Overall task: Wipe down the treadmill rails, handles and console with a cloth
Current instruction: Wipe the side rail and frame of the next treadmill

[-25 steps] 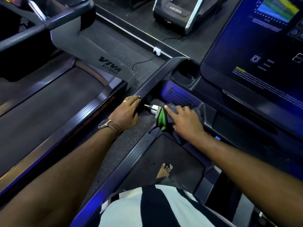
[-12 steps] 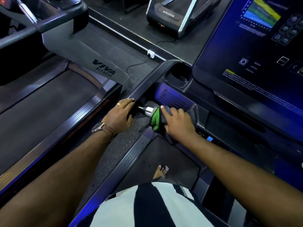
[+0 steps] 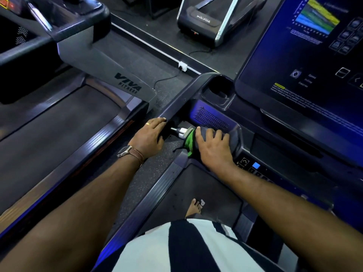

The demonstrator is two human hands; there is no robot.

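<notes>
I stand on a treadmill. My right hand (image 3: 214, 148) lies on a dark grey cloth with a green edge (image 3: 189, 140). Its spread fingers press the cloth onto the short front handle below the console. The handle's silver end (image 3: 181, 132) sticks out to the left of the cloth. My left hand (image 3: 149, 136) grips the near end of the left handrail (image 3: 180, 103), fingers curled over it. The console screen (image 3: 306, 71) glows blue at the upper right. A cup holder (image 3: 216, 91) sits beside it.
A neighbouring treadmill marked VIVA FITNESS (image 3: 127, 85) stands close on the left, with a strip of speckled floor (image 3: 149, 173) between. My bare foot (image 3: 193, 209) is on the belt. Control buttons (image 3: 253, 165) lie just right of my right wrist. Another machine (image 3: 214, 18) stands ahead.
My right hand has shifted only slightly on the cloth over the handle. The left hand keeps its hold on the rail. The view has tilted a little.
</notes>
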